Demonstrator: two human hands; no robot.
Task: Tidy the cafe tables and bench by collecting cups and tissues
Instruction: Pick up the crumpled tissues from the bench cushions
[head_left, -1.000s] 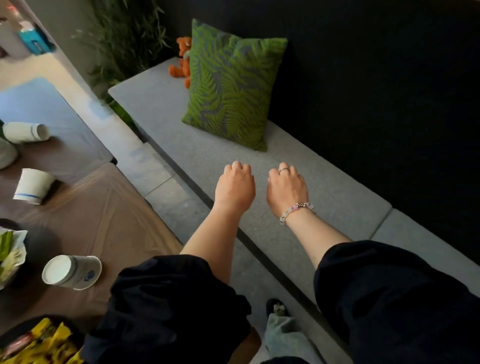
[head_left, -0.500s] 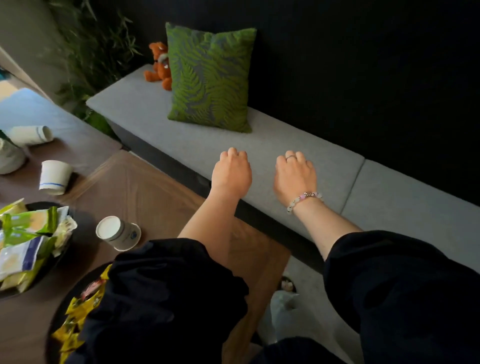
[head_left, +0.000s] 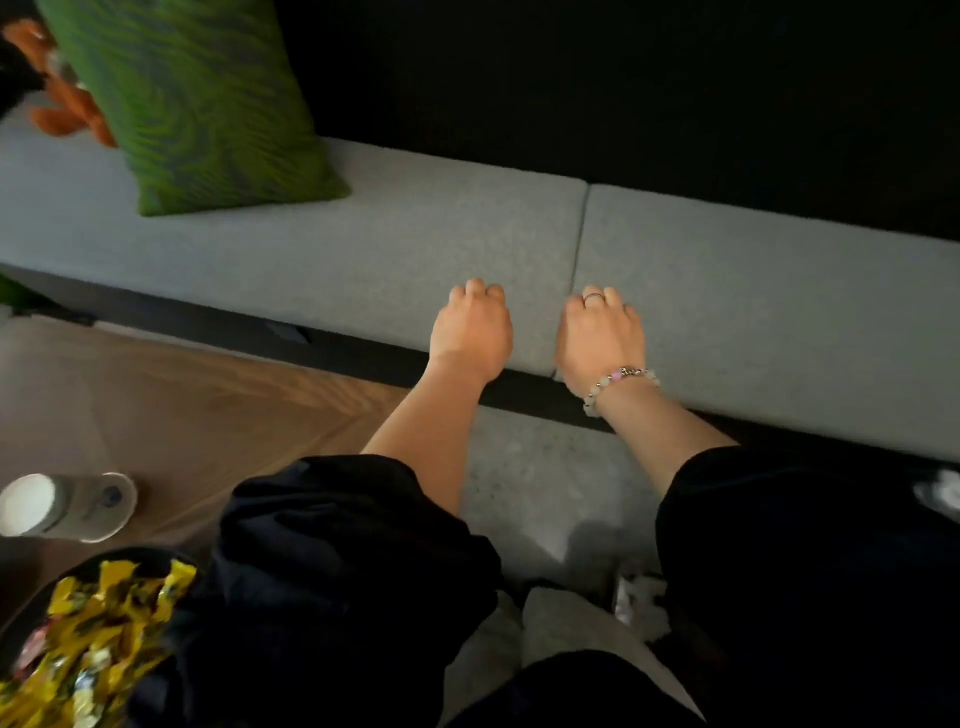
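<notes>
A person's two bare forearms reach forward from black sleeves, seen from above.

The only cup (head_left: 70, 506) in view lies on its side at the lower left edge of the frame, on the brown wooden tabletop (head_left: 208, 405). It is well apart from both hands. No tissue can be clearly made out.

The cup will probably handle as light and thin-walled, likely paper. It should crush under a hard squeeze and roll at a nudge, since it rests on its curved wall. The best hold seems to be a gentle wrap of fingers and thumb across the wall, near the stiffer rim. Tipping it upright early would keep any dregs inside.

The cup is white with a small blue mark on its wall. A round white end faces the left edge. Blur hides whether that end is an open mouth or a lid.

The left hand (head_left: 470, 332) and right hand (head_left: 602, 335) hover side by side in mid-frame, over the front edge of a grey bench (head_left: 363, 249). Each grip is slack, with fingers drooping in a loose curl and nothing showing in them. The right hand wears a ring (head_left: 594, 297) and a bead bracelet (head_left: 618, 382).

A green cushion (head_left: 208, 104) leans on the bench at the upper left, with an orange toy (head_left: 62, 114) behind it. Yellow wrappers (head_left: 93, 649) fill the lower left corner, just below the cup.
</notes>
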